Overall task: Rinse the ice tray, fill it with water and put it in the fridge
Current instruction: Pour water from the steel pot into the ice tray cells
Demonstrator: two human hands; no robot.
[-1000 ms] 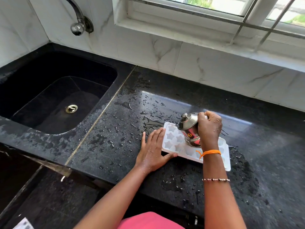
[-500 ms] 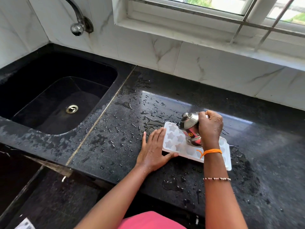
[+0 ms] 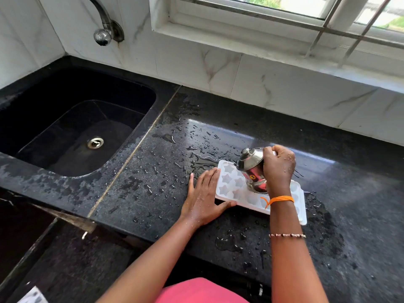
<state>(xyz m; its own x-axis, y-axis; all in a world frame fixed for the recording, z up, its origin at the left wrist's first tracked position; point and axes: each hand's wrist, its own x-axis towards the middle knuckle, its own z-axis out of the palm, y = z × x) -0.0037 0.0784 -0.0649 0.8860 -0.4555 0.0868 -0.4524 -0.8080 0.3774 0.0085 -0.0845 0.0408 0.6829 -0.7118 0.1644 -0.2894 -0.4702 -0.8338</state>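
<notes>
A white ice tray (image 3: 231,182) with star-shaped cells lies flat on the wet black counter (image 3: 157,182), right of the sink. My left hand (image 3: 203,197) rests palm down on the counter, fingers and thumb against the tray's left end. My right hand (image 3: 278,167) grips a small lidded steel pot (image 3: 251,167), tilted to the left over the middle of the tray. The pot and my right wrist hide part of the tray's cells. I cannot tell whether water is flowing.
A deep black sink (image 3: 72,136) with a metal drain (image 3: 95,142) lies at the left, below a wall tap (image 3: 105,29). White marble tiles and a barred window (image 3: 284,9) back the counter. Water drops and puddles cover the counter around the tray.
The steel pot in my right hand has shifted very slightly over the tray. My left hand and the tray stay where they were.
</notes>
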